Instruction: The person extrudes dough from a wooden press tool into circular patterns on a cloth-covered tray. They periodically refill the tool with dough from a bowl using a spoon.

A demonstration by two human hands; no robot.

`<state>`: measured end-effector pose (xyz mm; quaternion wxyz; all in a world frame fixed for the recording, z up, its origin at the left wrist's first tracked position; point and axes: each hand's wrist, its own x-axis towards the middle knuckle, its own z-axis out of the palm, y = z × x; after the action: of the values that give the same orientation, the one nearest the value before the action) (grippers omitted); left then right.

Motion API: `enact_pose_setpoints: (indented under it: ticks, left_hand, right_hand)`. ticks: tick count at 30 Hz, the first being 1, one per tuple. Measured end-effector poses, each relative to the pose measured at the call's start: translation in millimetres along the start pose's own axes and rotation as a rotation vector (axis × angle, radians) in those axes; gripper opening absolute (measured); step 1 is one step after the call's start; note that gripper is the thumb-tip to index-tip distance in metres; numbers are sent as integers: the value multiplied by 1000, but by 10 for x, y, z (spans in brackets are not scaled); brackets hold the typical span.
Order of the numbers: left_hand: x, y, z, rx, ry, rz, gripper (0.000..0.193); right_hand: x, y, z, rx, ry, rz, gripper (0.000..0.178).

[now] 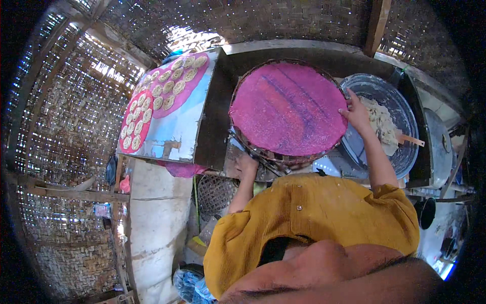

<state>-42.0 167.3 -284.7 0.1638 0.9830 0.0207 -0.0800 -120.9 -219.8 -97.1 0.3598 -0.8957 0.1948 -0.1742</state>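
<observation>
Sheet (288, 109), round, pink, apparently light and limp, is lying at twelve o'clock on a woven tray (283, 160), edge being the best hold, right hand (358, 114) curling part-open there at three o'clock, grip unconfirmed, left hand (246, 165) lying near seven, opening and grip hidden.

"What room do you see from there?"

"I see a woven wall (61, 131) on the left, daylight (109, 69) pricking through its gaps, and a darker woven wall (288, 23) behind, with a wooden post (377, 25)."

"Furniture?"

"I make out a boxy stand (188, 130) with a pale-blue top. Below it runs a stained whitish surface (158, 218); I can't tell whether that's wall or floor."
</observation>
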Motion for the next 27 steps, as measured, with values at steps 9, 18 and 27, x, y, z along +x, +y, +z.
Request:
enact_pose_setpoints:
  ticks: [9, 18, 27]
  left_hand:
    - [-158, -197, -229, -478, 99, 48, 24]
    - [-484, -65, -1274, -248, 545, 501, 28]
    - [-922, 807, -2509, -440, 671, 482, 40]
  right_hand:
    - [59, -24, -64, 18, -51, -62, 74]
    - [-117, -338, -246, -252, 191, -450, 61]
    - [-711, -1207, 5, 380, -457, -772, 57]
